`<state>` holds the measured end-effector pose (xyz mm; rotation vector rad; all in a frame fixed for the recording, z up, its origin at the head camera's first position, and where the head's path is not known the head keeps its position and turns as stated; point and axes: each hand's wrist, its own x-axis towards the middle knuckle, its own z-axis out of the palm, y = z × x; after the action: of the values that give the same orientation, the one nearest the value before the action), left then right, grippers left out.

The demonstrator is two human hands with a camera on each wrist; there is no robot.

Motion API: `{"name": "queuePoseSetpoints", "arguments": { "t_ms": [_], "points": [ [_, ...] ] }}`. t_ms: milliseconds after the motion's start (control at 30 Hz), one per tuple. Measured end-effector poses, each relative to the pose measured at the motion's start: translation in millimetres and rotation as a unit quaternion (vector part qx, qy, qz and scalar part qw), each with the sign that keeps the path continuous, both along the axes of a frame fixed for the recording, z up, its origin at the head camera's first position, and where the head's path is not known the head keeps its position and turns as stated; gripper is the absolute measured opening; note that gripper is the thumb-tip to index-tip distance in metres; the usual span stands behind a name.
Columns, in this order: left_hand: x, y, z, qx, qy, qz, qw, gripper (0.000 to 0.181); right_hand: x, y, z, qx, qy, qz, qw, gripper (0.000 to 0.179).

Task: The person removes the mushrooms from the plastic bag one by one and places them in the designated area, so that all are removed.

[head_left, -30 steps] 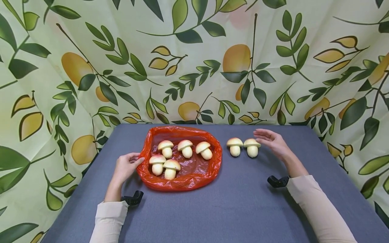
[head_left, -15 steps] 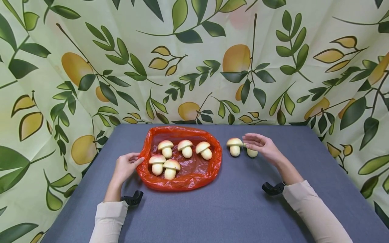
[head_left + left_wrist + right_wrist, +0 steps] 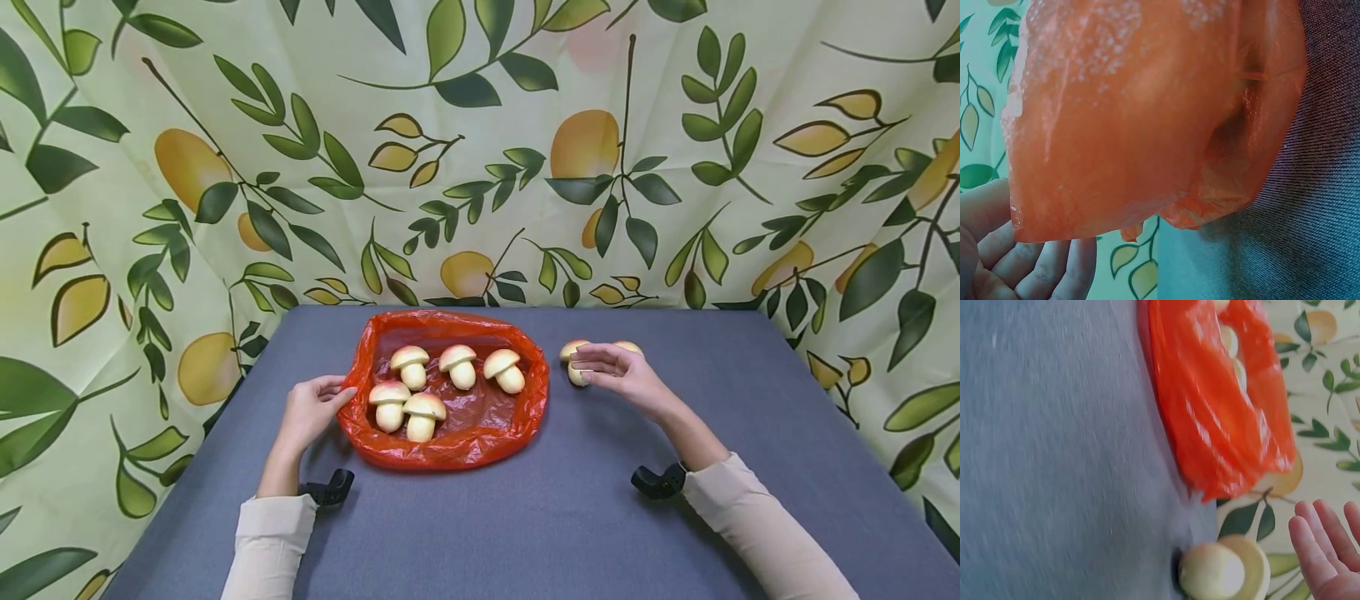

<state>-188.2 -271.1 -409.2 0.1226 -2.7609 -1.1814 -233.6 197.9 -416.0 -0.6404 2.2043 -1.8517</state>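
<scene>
A red plastic bag [image 3: 450, 457] lies with its mouth wide open, and several toy mushrooms [image 3: 422, 408] with pale stems and reddish-yellow caps rest inside. My left hand [image 3: 313, 412] pinches the bag's left rim; in the left wrist view its thumb and fingers lie on either side of the plastic edge [image 3: 1085, 206]. To the right of the bag stand two more mushrooms. My right hand [image 3: 626, 379] reaches over them with fingers extended, partly covering the nearer-to-bag mushroom [image 3: 572, 350] and most of the other mushroom [image 3: 630, 346]. In the right wrist view, one mushroom [image 3: 1213, 572] shows beside the fingers.
Everything stands on a table with a grey-blue cloth [image 3: 480, 542]. A leaf-and-fruit patterned curtain [image 3: 510, 208] hangs behind and along both sides. Each wrist wears a black camera mount, the left mount [image 3: 328, 489] close in front of the bag.
My right hand has moved left and slightly nearer, from beside the right loose mushroom to in front of the left one. My left hand and the bag stay in place.
</scene>
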Motion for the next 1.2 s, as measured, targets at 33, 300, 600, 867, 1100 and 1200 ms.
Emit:
{"name": "queuePoseSetpoints", "arguments": {
  "t_ms": [33, 300, 600, 867, 1100, 1200],
  "points": [
    [-0.1, -0.2, -0.3, -0.001, 0.002, -0.001, 1.0, 0.034, 1.1, -3, -0.2, -0.007, -0.003, 0.008, 0.9999, 0.048],
    [-0.3, -0.8, -1.0, -0.004, 0.007, -0.004, 1.0, 0.032, 8.9, -20, -4.3, -0.02, -0.011, 0.037, 0.999, 0.051],
    [0.6, 1.0, 0.6, -0.001, 0.008, -0.001, 1.0, 0.033, 16.4, -39, -3.9, -0.027, -0.015, 0.075, 0.9967, 0.054],
    [0.8, 1.5, -0.6, -0.002, 0.006, -0.007, 1.0, 0.033, 21.6, -58, -1.4, -0.017, -0.031, 0.108, 0.9935, 0.052],
    [0.7, 1.0, -0.4, -0.005, 0.0, -0.007, 1.0, 0.033, 25.7, -75, -3.4, -0.021, -0.039, 0.117, 0.9921, 0.051],
    [0.4, 0.6, -0.6, -0.006, 0.001, -0.007, 1.0, 0.033, 26.5, -83, -5.2, -0.022, -0.033, 0.12, 0.9919, 0.048]
  ]
}}
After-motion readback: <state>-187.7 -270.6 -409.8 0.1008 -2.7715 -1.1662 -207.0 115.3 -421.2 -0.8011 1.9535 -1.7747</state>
